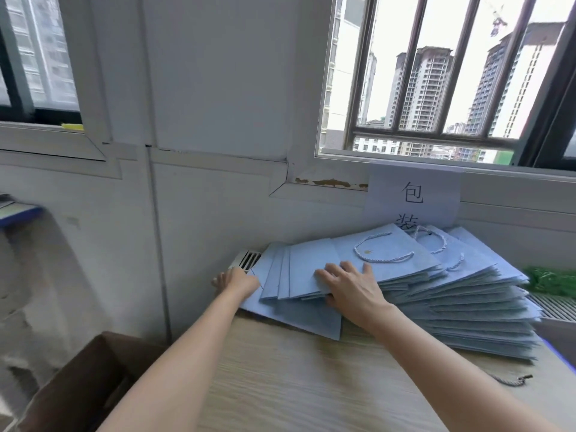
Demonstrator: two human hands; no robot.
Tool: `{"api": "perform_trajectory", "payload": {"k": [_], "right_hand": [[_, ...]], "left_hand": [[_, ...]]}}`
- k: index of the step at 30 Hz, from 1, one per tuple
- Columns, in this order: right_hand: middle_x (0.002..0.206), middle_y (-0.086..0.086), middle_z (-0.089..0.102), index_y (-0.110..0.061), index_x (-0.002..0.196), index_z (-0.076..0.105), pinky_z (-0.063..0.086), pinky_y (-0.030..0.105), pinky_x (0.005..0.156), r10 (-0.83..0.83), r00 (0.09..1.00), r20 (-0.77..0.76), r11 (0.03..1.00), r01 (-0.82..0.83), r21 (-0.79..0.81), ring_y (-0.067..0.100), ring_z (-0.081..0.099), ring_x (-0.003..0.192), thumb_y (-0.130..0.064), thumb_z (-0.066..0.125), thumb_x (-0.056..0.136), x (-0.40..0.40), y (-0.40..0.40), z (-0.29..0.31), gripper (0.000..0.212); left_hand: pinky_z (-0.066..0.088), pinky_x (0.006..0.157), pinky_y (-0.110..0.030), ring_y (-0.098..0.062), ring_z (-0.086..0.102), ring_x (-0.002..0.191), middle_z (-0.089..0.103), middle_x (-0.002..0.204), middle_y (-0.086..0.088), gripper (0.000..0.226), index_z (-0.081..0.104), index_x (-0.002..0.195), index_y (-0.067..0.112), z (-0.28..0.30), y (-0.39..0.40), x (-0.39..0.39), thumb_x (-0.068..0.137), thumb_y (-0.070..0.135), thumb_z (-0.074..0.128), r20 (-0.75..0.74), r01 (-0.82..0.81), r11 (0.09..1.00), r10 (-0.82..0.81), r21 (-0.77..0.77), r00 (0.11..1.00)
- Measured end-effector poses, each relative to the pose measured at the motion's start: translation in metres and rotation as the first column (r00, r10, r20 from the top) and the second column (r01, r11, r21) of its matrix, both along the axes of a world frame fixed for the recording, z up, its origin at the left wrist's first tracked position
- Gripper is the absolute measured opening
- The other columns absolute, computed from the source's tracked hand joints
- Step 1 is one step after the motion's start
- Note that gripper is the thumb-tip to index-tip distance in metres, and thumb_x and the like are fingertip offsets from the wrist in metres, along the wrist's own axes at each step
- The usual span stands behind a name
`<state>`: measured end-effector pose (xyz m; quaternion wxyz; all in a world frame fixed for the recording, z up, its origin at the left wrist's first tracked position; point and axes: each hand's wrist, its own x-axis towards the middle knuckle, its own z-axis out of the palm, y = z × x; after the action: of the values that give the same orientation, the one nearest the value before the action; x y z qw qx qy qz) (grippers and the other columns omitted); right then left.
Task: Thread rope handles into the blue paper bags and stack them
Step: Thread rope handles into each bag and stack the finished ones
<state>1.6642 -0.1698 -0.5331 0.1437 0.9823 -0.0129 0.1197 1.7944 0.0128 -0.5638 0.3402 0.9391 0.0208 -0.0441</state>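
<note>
A fanned stack of flat blue paper bags [452, 294] lies at the far right of the wooden table [296, 378]. The top bag [383, 254] carries a white rope handle [381, 251]; a second handle [431, 240] shows on a bag behind it. My right hand [349, 288] lies on the top bags with fingers spread and its thumb tucked under their near edge. My left hand [238, 280] touches the left edge of the lowest bags; its fingers are partly hidden behind the paper. A loose rope piece [511, 381] lies near the table's right edge.
A brown cardboard box [84, 388] stands open at the lower left, below the table. A white vent grille [249, 260] sits behind the bags against the wall. A paper sign [413, 198] hangs under the barred window. Green material [550, 280] lies at the far right.
</note>
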Motion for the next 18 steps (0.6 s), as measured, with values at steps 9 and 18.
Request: {"api": "perform_trajectory", "payload": {"k": [9,18], "right_hand": [[0.141,0.005,0.027,-0.024,0.144,0.022,0.025,0.047,0.104,-0.143,0.986,-0.080,0.989,0.141,-0.034,0.023,0.032,0.129,-0.020,0.051,0.091,0.000,0.014,0.000,0.060],[0.159,0.003,-0.001,-0.024,0.151,0.004,0.001,0.052,0.115,-0.170,0.948,-0.270,0.980,0.192,0.054,0.019,0.001,0.146,-0.027,0.043,0.097,-0.021,0.038,0.028,0.067]], "left_hand": [[0.043,0.094,-0.040,-0.040,0.051,0.117,0.052,0.128,-0.027,0.038,0.049,0.121,-0.011,0.035,0.093,-0.007,0.087,0.006,0.050,0.107,-0.231,0.921,0.276,-0.314,0.955],[0.044,0.065,-0.037,-0.037,0.057,0.079,0.058,0.112,-0.033,0.043,0.048,0.115,-0.017,0.051,0.170,-0.045,0.079,0.007,0.049,0.102,-0.286,0.808,0.389,-0.515,0.916]]}}
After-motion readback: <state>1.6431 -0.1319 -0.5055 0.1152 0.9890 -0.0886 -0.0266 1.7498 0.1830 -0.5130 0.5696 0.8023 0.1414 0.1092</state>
